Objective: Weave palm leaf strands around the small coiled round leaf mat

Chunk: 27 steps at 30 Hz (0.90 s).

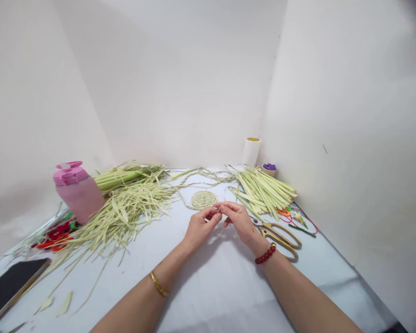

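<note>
My left hand (203,226) and my right hand (237,220) meet over the middle of the table, fingertips pinched close together. Between them runs a thin pale strand (221,231), with a loose end hanging below the fingers. Just beyond the hands lies a flat round coil of braided straw (204,199), and a braided straw cord (185,200) trails from it toward the back. Gold-handled scissors (280,237) rest beside my right wrist, their blades partly hidden behind the hand.
Loose straw strips (125,208) spread at the left by a pink bottle (78,196). A bundle of cut green stalks (266,189) lies right. Behind it stand a white cylinder (252,151) and a small bowl of purple bits (269,169). A dark phone-like slab (14,286) sits front left.
</note>
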Tool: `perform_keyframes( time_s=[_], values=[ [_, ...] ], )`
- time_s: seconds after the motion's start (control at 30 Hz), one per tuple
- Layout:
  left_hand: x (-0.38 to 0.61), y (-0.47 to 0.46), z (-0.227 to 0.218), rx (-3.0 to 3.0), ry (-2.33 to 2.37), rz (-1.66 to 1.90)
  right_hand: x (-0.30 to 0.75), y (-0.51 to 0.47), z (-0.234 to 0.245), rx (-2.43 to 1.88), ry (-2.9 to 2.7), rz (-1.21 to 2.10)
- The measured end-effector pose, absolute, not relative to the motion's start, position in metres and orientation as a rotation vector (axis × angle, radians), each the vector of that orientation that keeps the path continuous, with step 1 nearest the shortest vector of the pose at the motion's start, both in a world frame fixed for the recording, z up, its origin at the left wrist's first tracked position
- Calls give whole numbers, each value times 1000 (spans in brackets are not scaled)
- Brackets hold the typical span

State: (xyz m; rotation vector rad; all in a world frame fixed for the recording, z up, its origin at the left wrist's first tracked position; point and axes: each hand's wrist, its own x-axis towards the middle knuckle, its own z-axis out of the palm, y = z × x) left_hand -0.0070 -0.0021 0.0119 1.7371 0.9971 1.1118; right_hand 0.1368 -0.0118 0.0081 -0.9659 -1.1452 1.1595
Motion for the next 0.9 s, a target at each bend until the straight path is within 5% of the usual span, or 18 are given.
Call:
perform_keyframes(
  time_s=[0.27, 0.67, 0.9],
  values=[
    [-10, 5, 13, 1355, 865, 1002, 138, -8, 5, -961, -1036, 1006],
    [-14, 5, 12, 1368, 858, 782, 149, -5, 7, -748, -764, 1290],
    [-13, 10, 6, 1767, 1123, 1276, 148, -5, 5, -746, -886, 1378]
  ],
)
